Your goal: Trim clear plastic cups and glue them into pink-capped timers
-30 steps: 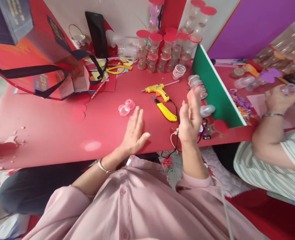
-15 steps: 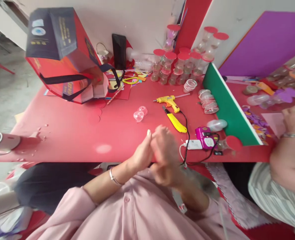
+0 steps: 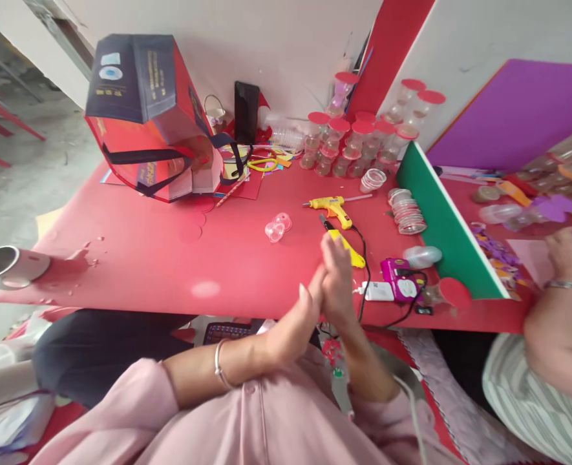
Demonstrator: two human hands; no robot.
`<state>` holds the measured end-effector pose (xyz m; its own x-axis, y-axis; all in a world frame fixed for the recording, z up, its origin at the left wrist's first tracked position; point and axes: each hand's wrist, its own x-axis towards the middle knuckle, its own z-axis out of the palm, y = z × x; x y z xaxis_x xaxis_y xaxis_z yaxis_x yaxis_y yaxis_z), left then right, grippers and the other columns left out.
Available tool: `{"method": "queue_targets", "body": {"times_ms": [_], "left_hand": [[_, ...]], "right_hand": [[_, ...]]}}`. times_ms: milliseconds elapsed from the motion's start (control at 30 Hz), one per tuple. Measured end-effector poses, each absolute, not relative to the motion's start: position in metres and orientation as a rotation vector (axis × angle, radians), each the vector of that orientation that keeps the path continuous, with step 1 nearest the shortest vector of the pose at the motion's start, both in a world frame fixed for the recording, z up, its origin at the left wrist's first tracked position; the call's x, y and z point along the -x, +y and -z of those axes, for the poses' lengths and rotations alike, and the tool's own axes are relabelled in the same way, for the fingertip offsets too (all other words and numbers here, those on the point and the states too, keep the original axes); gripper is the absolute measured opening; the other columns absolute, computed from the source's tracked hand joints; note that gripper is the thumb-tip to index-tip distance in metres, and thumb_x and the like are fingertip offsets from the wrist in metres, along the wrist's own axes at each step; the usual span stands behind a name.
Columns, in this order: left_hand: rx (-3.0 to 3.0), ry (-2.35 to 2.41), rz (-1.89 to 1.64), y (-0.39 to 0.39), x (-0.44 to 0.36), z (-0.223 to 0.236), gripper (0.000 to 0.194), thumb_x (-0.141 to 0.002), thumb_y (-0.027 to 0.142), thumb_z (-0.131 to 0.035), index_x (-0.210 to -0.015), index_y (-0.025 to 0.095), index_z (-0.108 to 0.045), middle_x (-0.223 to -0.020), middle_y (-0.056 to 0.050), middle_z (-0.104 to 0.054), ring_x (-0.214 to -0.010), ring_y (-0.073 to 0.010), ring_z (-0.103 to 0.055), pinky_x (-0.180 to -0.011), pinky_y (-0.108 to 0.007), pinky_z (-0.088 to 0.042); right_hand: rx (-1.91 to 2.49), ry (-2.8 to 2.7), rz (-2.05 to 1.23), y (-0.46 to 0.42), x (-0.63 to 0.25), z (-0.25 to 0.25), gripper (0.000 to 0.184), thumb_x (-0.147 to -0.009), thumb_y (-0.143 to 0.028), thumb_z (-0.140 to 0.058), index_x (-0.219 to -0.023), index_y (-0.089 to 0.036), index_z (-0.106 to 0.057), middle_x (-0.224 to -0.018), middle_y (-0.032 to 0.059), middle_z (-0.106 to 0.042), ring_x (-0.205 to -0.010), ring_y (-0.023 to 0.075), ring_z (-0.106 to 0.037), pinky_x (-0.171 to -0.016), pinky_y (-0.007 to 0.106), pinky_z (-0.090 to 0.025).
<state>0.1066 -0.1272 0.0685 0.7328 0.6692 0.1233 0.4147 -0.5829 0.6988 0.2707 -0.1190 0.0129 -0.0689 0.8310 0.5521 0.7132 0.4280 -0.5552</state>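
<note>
My left hand (image 3: 293, 330) and my right hand (image 3: 338, 284) meet palm to palm above the front edge of the red table (image 3: 145, 258). The fingers of both are stretched out, and nothing shows between them, though the palms themselves are hidden. Just beyond the right fingertips lies a yellow utility knife (image 3: 352, 252), partly covered by that hand. A yellow glue gun (image 3: 334, 205) rests behind the knife. Left of these, clear plastic dome-shaped pieces (image 3: 276, 229) lie on the table.
A red and navy bag (image 3: 140, 116) stands back left, a metal mug (image 3: 11, 266) at the left edge. Stacked clear containers with red lids (image 3: 337, 139) line the back. A green divider (image 3: 448, 213) stands right; beyond it is another person's arm (image 3: 561, 290). A magenta box (image 3: 399, 278) has cables.
My hands have gone from a blurred, clasped rubbing to flat palms pressed together with fingers extended. They appear farther right, and the camera view has shifted slightly.
</note>
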Motion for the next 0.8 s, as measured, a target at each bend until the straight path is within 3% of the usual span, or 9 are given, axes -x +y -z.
{"method": "queue_targets", "body": {"times_ms": [100, 133, 200, 267, 367, 467, 533, 667, 800], "left_hand": [[-2.239, 0.439, -0.612, -0.130, -0.075, -0.070, 0.064, -0.114, 0.052, -0.019, -0.143, 0.027, -0.071, -0.153, -0.012, -0.066, -0.140, -0.0276, -0.065, -0.114, -0.046, -0.054], [-2.207, 0.411, -0.721, -0.121, -0.064, -0.069, 0.056, -0.112, 0.055, -0.035, -0.137, 0.024, -0.075, -0.146, -0.014, -0.070, -0.136, -0.0294, -0.067, -0.116, -0.047, -0.052], [-2.256, 0.745, -1.074, -0.089, -0.046, -0.064, 0.040, -0.102, 0.051, -0.065, -0.130, 0.024, -0.077, -0.139, -0.015, -0.072, -0.127, -0.0301, -0.070, -0.110, -0.046, -0.055], [-2.323, 1.169, -1.200, -0.046, -0.032, -0.055, 0.037, -0.098, 0.039, -0.071, -0.130, 0.023, -0.076, -0.140, -0.017, -0.069, -0.119, -0.0290, -0.071, -0.100, -0.044, -0.059], [-2.553, 1.249, -0.895, 0.012, -0.019, -0.037, 0.059, -0.089, 0.036, -0.080, -0.144, 0.019, -0.066, -0.149, -0.021, -0.062, -0.126, -0.0357, -0.066, -0.100, -0.049, -0.056], [-2.689, 1.062, -0.666, 0.044, -0.011, -0.017, 0.064, -0.087, 0.042, -0.082, -0.145, 0.022, -0.065, -0.146, -0.019, -0.067, -0.133, -0.0392, -0.062, -0.108, -0.054, -0.049], [-2.655, 1.020, -0.689, 0.052, -0.009, -0.006, 0.057, -0.089, 0.044, -0.080, -0.139, 0.021, -0.069, -0.139, -0.019, -0.072, -0.131, -0.0387, -0.064, -0.108, -0.054, -0.047], [-2.415, 1.071, -0.872, 0.052, -0.007, 0.003, 0.043, -0.089, 0.039, -0.079, -0.128, 0.020, -0.073, -0.126, -0.015, -0.078, -0.119, -0.0337, -0.071, -0.107, -0.051, -0.049], [-1.808, 1.172, -1.163, 0.052, -0.002, 0.000, 0.050, -0.079, 0.037, -0.089, -0.123, 0.021, -0.071, -0.120, -0.011, -0.079, -0.107, -0.0254, -0.075, -0.100, -0.042, -0.058]], "right_hand": [[1.484, -1.455, 0.024, -0.092, -0.283, -0.020, 0.056, -0.107, -0.049, -0.055, -0.157, -0.025, -0.054, -0.157, 0.0147, -0.061, -0.148, 0.0308, -0.057, -0.125, 0.059, -0.044], [1.471, -1.431, 0.029, -0.085, -0.283, -0.027, 0.058, -0.103, -0.048, -0.063, -0.155, -0.023, -0.057, -0.146, 0.0151, -0.070, -0.134, 0.0294, -0.068, -0.118, 0.053, -0.053], [1.454, -1.464, -0.107, -0.072, -0.274, -0.045, 0.044, -0.104, -0.041, -0.064, -0.146, -0.025, -0.066, -0.113, 0.0084, -0.083, -0.097, 0.0226, -0.080, -0.097, 0.039, -0.063], [1.509, -1.569, -0.174, -0.054, -0.258, -0.059, 0.029, -0.107, -0.037, -0.057, -0.122, -0.025, -0.080, -0.094, 0.0061, -0.084, -0.083, 0.0204, -0.079, -0.091, 0.035, -0.063], [1.599, -1.956, -0.114, -0.016, -0.237, -0.068, 0.039, -0.102, -0.017, -0.058, -0.137, -0.019, -0.073, -0.119, 0.0129, -0.082, -0.112, 0.0287, -0.075, -0.105, 0.044, -0.058], [1.493, -2.358, -0.117, 0.019, -0.230, -0.061, 0.058, -0.099, -0.004, -0.052, -0.153, -0.021, -0.061, -0.157, 0.0155, -0.061, -0.146, 0.0322, -0.054, -0.120, 0.050, -0.047], [1.455, -2.451, -0.204, 0.033, -0.228, -0.052, 0.060, -0.099, -0.004, -0.051, -0.155, -0.023, -0.059, -0.160, 0.0141, -0.058, -0.148, 0.0302, -0.052, -0.121, 0.048, -0.046], [1.489, -2.396, -0.356, 0.045, -0.228, -0.036, 0.056, -0.099, -0.004, -0.053, -0.149, -0.027, -0.065, -0.141, 0.0102, -0.071, -0.130, 0.0254, -0.065, -0.114, 0.041, -0.052], [1.391, -2.047, -0.524, 0.048, -0.225, -0.027, 0.055, -0.102, -0.019, -0.062, -0.155, -0.032, -0.058, -0.141, 0.0088, -0.069, -0.131, 0.0253, -0.064, -0.116, 0.042, -0.052]]}}
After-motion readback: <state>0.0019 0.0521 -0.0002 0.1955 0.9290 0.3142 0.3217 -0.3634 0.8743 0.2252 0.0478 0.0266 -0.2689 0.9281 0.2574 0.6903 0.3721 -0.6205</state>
